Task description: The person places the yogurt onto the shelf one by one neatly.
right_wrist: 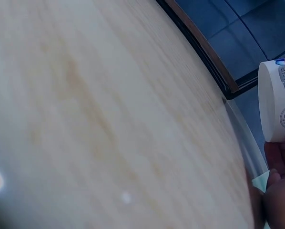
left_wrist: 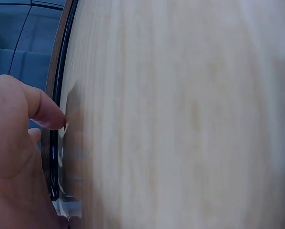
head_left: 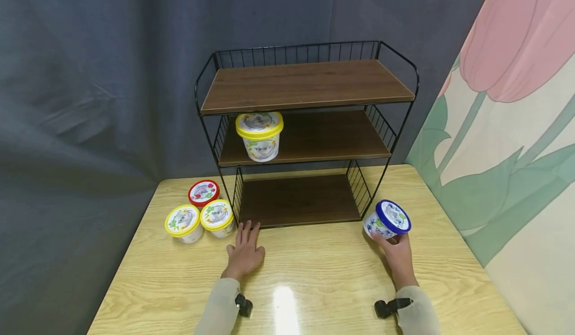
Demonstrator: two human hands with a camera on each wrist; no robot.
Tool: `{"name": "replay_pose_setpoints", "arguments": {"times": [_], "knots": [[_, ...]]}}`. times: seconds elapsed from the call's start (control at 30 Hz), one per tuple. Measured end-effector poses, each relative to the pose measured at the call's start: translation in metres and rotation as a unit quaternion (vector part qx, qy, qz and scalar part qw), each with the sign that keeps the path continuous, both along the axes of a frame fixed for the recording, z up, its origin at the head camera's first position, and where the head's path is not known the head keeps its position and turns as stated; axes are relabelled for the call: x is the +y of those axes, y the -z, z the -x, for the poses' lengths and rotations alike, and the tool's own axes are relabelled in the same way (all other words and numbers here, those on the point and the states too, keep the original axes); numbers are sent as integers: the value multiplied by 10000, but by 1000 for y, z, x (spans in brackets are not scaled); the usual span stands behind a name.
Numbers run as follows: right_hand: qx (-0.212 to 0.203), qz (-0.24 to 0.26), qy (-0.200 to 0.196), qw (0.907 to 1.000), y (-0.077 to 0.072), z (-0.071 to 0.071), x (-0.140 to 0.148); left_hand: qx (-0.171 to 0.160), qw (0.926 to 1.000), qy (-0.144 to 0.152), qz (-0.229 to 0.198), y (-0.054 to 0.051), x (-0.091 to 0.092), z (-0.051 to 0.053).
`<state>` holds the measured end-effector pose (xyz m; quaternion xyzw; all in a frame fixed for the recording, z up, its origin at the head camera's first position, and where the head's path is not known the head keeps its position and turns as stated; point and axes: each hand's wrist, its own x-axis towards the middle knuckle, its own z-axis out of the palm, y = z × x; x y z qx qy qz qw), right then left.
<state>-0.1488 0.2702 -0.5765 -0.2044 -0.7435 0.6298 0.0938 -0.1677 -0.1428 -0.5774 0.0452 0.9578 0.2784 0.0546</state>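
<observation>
In the head view, my right hand (head_left: 397, 257) grips a paper tub with a blue lid (head_left: 386, 220) at the right front corner of the rack. That tub is tilted; its white base and side (right_wrist: 275, 102) show at the right wrist view's edge. My left hand (head_left: 244, 255) lies with fingers spread by the rack's front left corner and holds nothing. Left of it stand two yellow-lidded tubs (head_left: 217, 217) (head_left: 183, 222) and a red-lidded tub (head_left: 203, 193). A larger-looking yellow-lidded tub (head_left: 260, 138) sits on the middle shelf, toward its left.
The three-tier rack (head_left: 310, 88) has dark wood boards and black wire sides. It stands at the back of the light wood table (head_left: 314, 265). Behind hangs a grey curtain (head_left: 112, 75); a tulip-painted wall (head_left: 516, 150) lies to the right.
</observation>
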Motion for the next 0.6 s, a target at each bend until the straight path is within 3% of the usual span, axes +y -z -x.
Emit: {"name": "replay_pose_setpoints", "arguments": {"times": [0.4, 0.6], "knots": [[-174, 125, -417, 9989, -12, -1, -2, -43, 9999, 80, 46, 0, 0, 1], [307, -483, -534, 9969, -40, -4, -9, -7, 9999, 114, 4, 2, -3, 2]]}}
